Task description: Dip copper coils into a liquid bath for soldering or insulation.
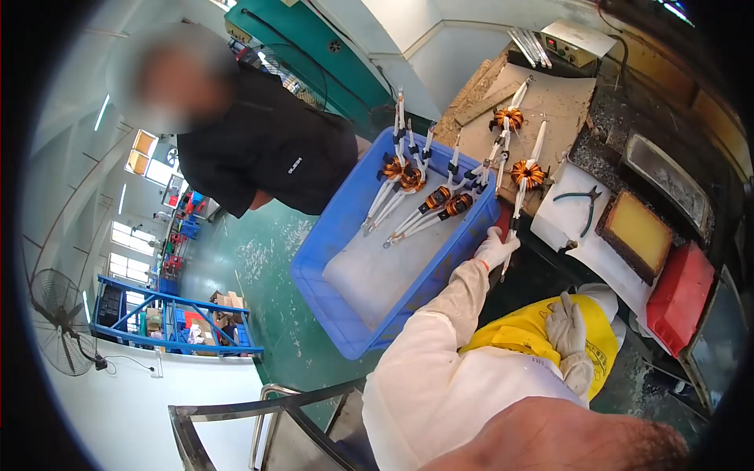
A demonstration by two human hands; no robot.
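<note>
1. Left arm: the left hand, in a white glove, reaches out from the lower centre, the forearm in its pale sleeve slanting upward to the right. The hand meets the right side of the blue bin in the picture, close against a white coil lead. Whether its fingers are closed on the lead or on the bin's edge cannot be told.
2. Right arm: the right hand, also gloved, lies before the yellow apron at lower right. Its fingers point upward, extended and loosely together, with nothing visible in them.
3. Work pieces on the table: a nearer toroidal coil, copper-wound, with white leads at both ends, the lower lead running down beside the left hand; a farther toroidal coil lies above it, over a brown board.
4. Blue bin, centre: tilted in view, it contains several similar coils grouped toward its upper end, their white leads spread.
5. Right of the coils: blue-handled pliers on white paper, a square tray with yellow contents, and a red container.
6. Upper left: a co-worker in a black shirt stands next to the bin.
</note>
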